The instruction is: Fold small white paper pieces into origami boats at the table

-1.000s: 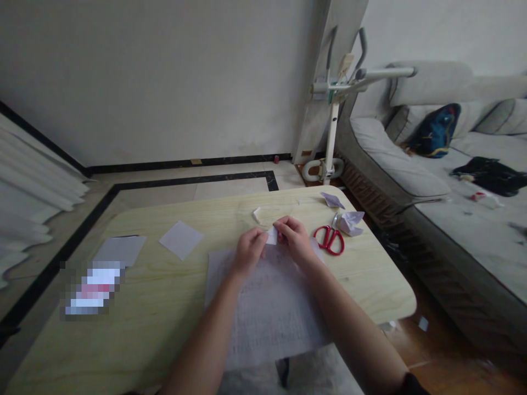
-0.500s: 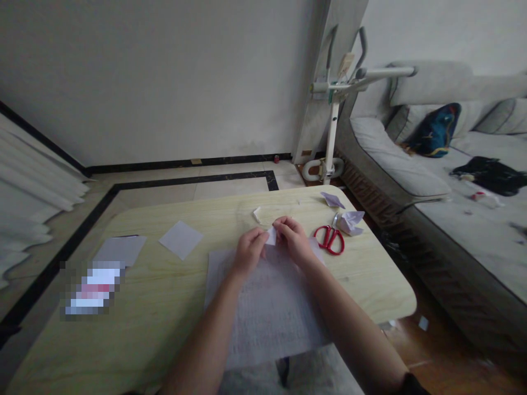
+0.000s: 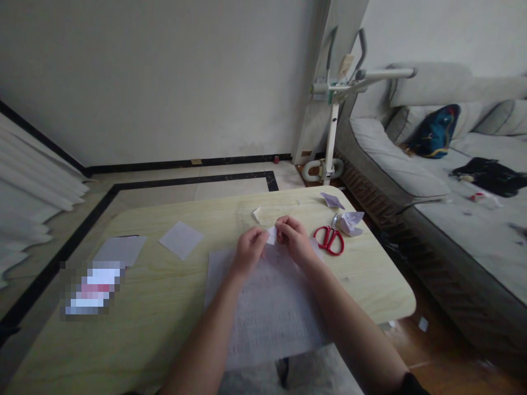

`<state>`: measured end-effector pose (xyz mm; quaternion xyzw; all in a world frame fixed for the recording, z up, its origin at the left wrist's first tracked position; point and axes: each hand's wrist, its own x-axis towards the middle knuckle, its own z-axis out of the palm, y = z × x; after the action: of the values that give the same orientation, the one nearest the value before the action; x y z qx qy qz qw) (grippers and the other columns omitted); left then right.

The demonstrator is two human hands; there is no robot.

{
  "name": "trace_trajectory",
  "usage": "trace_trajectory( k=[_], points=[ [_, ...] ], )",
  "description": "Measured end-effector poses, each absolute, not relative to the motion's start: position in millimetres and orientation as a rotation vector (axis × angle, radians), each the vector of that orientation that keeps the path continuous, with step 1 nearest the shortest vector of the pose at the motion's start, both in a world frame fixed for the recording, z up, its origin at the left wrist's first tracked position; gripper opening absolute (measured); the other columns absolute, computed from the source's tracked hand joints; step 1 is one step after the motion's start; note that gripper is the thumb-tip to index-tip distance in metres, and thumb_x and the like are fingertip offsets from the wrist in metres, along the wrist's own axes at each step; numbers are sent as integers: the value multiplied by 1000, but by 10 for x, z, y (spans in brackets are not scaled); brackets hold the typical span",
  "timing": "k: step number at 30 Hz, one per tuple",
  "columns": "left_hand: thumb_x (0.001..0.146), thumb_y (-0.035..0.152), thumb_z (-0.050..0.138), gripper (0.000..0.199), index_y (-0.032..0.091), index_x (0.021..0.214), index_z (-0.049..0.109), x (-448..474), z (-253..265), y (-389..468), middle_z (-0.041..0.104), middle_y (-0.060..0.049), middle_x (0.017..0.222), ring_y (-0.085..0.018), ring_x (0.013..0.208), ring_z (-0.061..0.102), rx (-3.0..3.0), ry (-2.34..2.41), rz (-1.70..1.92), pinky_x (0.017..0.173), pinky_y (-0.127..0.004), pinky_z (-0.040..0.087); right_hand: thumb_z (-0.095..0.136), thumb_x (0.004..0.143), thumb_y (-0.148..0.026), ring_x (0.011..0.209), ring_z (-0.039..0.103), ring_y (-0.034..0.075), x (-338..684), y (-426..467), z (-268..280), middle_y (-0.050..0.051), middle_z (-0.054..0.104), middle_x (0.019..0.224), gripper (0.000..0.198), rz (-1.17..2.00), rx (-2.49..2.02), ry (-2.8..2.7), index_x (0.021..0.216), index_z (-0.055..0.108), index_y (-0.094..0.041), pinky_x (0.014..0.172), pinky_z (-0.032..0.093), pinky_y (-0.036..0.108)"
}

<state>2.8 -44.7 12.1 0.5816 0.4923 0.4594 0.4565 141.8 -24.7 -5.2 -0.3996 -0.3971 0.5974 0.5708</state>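
Observation:
A small piece of white paper (image 3: 272, 236) is pinched between my two hands, above the far edge of a large printed sheet (image 3: 275, 307). My left hand (image 3: 250, 247) grips its left side with thumb and finger. On its right side my right hand (image 3: 293, 236) is closed the same way, its fingers partly hiding the paper. Just beyond my hands lies a small folded white scrap (image 3: 257, 214). To the right of my right hand are red-handled scissors (image 3: 329, 240), with their blades toward a folded paper shape (image 3: 351, 223).
Another folded paper (image 3: 332, 200) lies near the table's (image 3: 164, 307) far right corner. At left are a square white sheet (image 3: 181, 240), more paper (image 3: 119, 249) with a thin dark item on it, and a blurred-out object (image 3: 94, 289). A grey sofa (image 3: 428, 181) stands right.
My right hand has shifted very slightly, and the small paper between my fingers has tilted a little. Everything else on the table stays in place.

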Motion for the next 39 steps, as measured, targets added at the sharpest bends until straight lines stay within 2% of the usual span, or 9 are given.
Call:
trace_trajectory(
  k=[10,19,26,32,39],
  points=[
    [81,34,51,31,20,53,46,14,89,-431,42,6,42,-9,40,40,1331,1162,1178,43,-22,32,66,75,-37,46,40,10,1409,-277,-35,-6,48,51,20,1513,-909,-982,73,54,-20,47,26,24],
    [83,37,53,30,20,59,49,17,21,-415,41,7,44,-10,41,42,1261,1053,1179,44,-22,34,71,72,-39,47,37,9,1406,-294,-28,-6,46,50,30,1485,-914,-1042,64,49,-20,48,26,24],
    [86,43,52,39,19,55,48,27,70,-429,44,5,44,-10,43,43,1386,1163,1148,47,-23,34,71,72,-41,47,37,9,1410,-282,-35,-6,46,52,32,1480,-937,-1011,65,48,-21,49,26,24],
    [86,43,52,39,20,55,48,23,37,-413,44,5,44,-10,43,43,1371,1144,1185,47,-23,35,64,80,-49,50,39,10,1401,-302,-49,-5,46,56,35,1486,-969,-1127,67,52,-19,50,28,25],
    [86,44,50,40,20,54,44,37,69,-421,42,5,44,-11,43,43,1321,1137,1171,47,-24,36,66,80,-50,53,38,10,1388,-321,-50,-4,48,59,35,1500,-951,-1189,69,57,-18,51,28,24]
  ],
)
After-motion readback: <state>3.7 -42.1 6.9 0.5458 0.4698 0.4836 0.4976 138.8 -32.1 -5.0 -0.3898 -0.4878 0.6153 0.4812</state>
